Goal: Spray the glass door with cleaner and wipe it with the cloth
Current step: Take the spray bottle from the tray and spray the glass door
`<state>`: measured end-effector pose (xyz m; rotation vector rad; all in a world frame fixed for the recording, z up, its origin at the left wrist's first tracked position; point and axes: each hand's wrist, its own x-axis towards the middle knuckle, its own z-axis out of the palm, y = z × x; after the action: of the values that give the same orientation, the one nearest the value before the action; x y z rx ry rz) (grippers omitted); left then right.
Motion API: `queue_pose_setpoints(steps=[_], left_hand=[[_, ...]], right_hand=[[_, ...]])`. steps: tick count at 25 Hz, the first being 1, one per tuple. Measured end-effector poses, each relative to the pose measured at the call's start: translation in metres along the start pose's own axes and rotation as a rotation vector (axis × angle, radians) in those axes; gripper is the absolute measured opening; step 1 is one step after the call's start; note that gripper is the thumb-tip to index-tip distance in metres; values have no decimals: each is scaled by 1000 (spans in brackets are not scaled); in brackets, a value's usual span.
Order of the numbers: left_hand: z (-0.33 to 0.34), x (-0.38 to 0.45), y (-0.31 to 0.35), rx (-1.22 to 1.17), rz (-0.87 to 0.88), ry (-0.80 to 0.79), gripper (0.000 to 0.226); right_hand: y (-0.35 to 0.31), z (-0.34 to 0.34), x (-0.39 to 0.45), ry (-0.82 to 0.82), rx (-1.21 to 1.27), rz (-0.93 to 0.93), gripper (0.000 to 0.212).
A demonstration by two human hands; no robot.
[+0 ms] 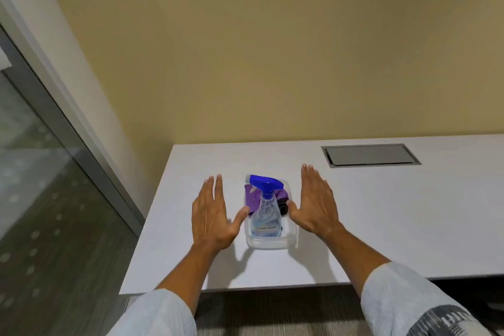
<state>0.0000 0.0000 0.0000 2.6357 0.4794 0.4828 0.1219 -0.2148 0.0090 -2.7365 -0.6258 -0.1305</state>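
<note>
A clear spray bottle (266, 215) with a blue trigger head lies in a clear plastic tub (268, 243) on the white table (381, 213). A purple cloth (252, 198) is tucked in the tub under and behind the bottle. My left hand (211, 215) is spread flat just left of the tub, its thumb near the tub's rim. My right hand (316, 204) is spread the same way just right of the tub. Both hands hold nothing. The glass door (35, 172) with its grey metal frame stands at the far left.
A small black object (283, 207) lies in the tub beside the bottle. A grey cable hatch (371, 155) is set into the table at the back right. A yellow wall rises behind the table. Carpet floor shows below the table's front edge.
</note>
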Motion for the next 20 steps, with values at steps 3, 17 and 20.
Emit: queue_pose_setpoints(steps=[3, 17, 20], left_hand=[[28, -5, -6, -36, -8, -134, 95], [88, 15, 3, -482, 15, -361, 53], [92, 16, 8, -496, -62, -336, 48]], right_hand=[[-2, 27, -12, -116, 165, 33, 91], [-12, 70, -6, -161, 615, 72, 51], [-13, 74, -3, -180, 621, 73, 52]])
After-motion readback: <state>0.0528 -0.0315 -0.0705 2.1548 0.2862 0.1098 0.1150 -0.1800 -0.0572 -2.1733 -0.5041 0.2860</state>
